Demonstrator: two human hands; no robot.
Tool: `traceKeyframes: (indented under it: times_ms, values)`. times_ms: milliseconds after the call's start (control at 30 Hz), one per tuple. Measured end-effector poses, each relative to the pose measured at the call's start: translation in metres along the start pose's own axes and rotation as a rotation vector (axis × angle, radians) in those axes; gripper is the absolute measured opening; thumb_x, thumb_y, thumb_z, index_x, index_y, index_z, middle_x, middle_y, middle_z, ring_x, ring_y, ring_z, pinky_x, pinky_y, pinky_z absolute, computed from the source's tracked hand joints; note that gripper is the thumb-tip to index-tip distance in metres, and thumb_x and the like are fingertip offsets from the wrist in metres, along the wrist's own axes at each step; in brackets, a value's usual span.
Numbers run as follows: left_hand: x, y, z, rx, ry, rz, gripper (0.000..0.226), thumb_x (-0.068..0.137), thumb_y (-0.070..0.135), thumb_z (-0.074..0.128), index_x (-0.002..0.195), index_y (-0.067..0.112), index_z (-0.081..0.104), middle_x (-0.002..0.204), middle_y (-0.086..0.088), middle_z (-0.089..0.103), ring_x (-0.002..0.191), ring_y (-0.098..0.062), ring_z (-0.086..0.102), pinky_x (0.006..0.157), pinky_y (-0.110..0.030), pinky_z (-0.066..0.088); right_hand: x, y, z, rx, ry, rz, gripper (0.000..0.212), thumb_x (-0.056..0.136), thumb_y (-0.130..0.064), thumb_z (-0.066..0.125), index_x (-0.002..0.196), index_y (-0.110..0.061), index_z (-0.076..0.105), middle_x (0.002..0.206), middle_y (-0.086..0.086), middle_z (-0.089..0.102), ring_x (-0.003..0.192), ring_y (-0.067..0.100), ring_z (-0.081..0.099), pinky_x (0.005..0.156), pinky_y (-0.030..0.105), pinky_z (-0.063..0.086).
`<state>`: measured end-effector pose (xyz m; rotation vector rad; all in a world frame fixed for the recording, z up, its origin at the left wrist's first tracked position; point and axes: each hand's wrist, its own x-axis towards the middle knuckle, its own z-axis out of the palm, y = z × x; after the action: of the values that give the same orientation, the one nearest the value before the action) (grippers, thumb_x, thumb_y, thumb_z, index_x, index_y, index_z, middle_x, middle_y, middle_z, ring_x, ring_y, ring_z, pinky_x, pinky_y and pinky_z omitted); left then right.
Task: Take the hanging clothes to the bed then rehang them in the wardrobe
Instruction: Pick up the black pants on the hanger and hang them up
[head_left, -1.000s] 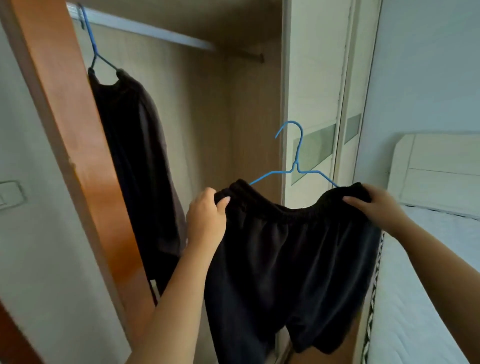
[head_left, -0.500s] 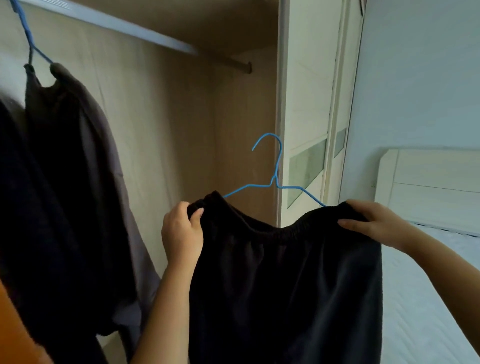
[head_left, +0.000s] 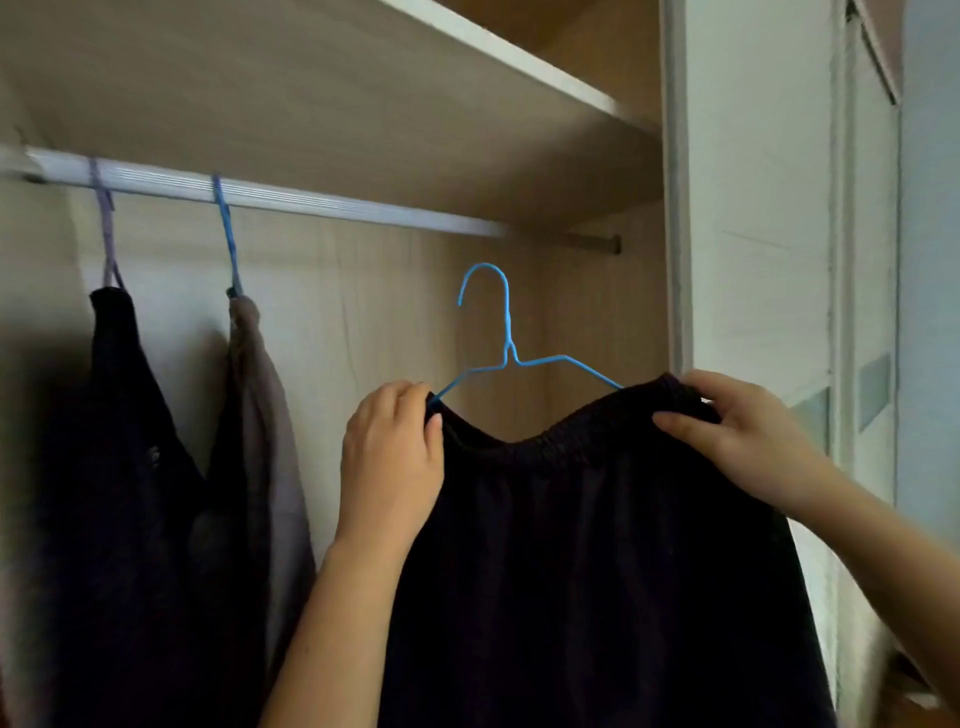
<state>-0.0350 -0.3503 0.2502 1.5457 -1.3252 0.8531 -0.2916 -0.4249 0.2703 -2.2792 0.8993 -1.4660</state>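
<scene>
**Black garment (head_left: 597, 545) on blue hanger (head_left: 506, 332), held under the wardrobe rail (head_left: 311, 200)**

Hidden or unclear: the black garment runs off the bottom edge of the view, so its hem and full cut cannot be told. The blue hanger's shoulders are buried in the waistband; only the hook, the twisted neck and the upper slopes show. The rail's left end is cut off by the frame, and blur softens it. Of the hangers already on the rail, only a lilac hook (head_left: 106, 228) and a blue hook (head_left: 226, 234) show.

Item: black fabric with a gathered elastic waistband that sags in the middle. The wire hook stands upright, its tip to the left, below the right end of the rail and not touching it. The left hand (head_left: 389, 452) is clenched round the waistband's left corner and the hanger's end. The right hand (head_left: 737, 431) pinches the right corner, with the thumb in front and the fingers over the top.

Count:
- Garments: three. One is held; a dark garment (head_left: 114, 467) and a grey garment (head_left: 265, 415) hang side by side near the rail's left end.
- Hangers: three.
- Rail: one.
- Shelf (head_left: 519, 57): one, above the rail.
- Wardrobe door (head_left: 758, 208): one, white, at the right.
- Hands: two.
</scene>
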Motion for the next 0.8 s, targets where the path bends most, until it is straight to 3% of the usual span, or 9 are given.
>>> traceKeyframes:
  times_ms: [167, 300, 400, 533, 733, 800]
  values:
    - [0.011, 0.020, -0.053, 0.173, 0.285, 0.290, 0.023, 0.085, 0.016, 0.051, 0.101, 0.011, 0.066, 0.106, -0.005, 0.066, 0.105, -0.023, 0.057, 0.089, -0.032, 0.038, 0.042, -0.023, 0.030, -0.019, 0.057, -0.141, 0.008, 0.082, -0.019, 0.064, 0.078, -0.014, 0.059, 0.076, 0.007, 0.066, 0.075, 0.026, 0.062, 0.071, 0.039, 0.046]
    - [0.022, 0.013, -0.083, 0.252, 0.462, 0.207, 0.021, 0.083, 0.015, 0.055, 0.099, 0.014, 0.068, 0.113, -0.003, 0.065, 0.113, -0.020, 0.047, 0.090, -0.032, 0.032, 0.083, -0.041, 0.057, 0.027, 0.127, -0.160, 0.013, 0.083, -0.020, 0.063, 0.079, -0.009, 0.057, 0.075, 0.008, 0.062, 0.080, 0.031, 0.059, 0.071, 0.038, 0.042]
    - [0.028, -0.003, -0.088, 0.339, 0.439, 0.095, 0.028, 0.079, 0.016, 0.057, 0.107, 0.015, 0.064, 0.120, -0.008, 0.060, 0.114, -0.022, 0.043, 0.092, -0.036, 0.035, 0.115, -0.059, 0.086, 0.074, 0.138, -0.133, 0.012, 0.084, -0.020, 0.060, 0.083, -0.008, 0.058, 0.083, 0.008, 0.060, 0.089, 0.031, 0.058, 0.073, 0.035, 0.041]
    - [0.027, -0.024, -0.085, 0.337, 0.373, -0.038, 0.034, 0.078, 0.018, 0.054, 0.110, 0.013, 0.064, 0.115, -0.009, 0.061, 0.104, -0.029, 0.057, 0.085, -0.043, 0.047, 0.154, -0.080, 0.127, 0.178, 0.119, -0.068, 0.013, 0.084, -0.020, 0.057, 0.076, -0.012, 0.050, 0.084, 0.010, 0.058, 0.093, 0.036, 0.058, 0.069, 0.032, 0.037]
    - [0.019, -0.044, -0.073, 0.221, 0.293, -0.067, 0.044, 0.085, 0.036, 0.037, 0.113, 0.016, 0.064, 0.111, 0.003, 0.064, 0.100, -0.018, 0.060, 0.085, -0.038, 0.051, 0.188, -0.111, 0.166, 0.241, 0.100, 0.031, 0.004, 0.086, -0.013, 0.047, 0.085, -0.010, 0.048, 0.108, 0.019, 0.061, 0.102, 0.036, 0.055, 0.071, 0.028, 0.031]
    - [0.018, -0.044, -0.070, 0.204, 0.278, -0.059, 0.045, 0.085, 0.041, 0.037, 0.114, 0.018, 0.063, 0.112, 0.005, 0.063, 0.102, -0.015, 0.059, 0.086, -0.036, 0.050, 0.196, -0.118, 0.178, 0.278, 0.086, 0.063, 0.016, 0.088, -0.012, 0.044, 0.099, -0.004, 0.053, 0.114, 0.021, 0.060, 0.107, 0.036, 0.055, 0.071, 0.027, 0.031]
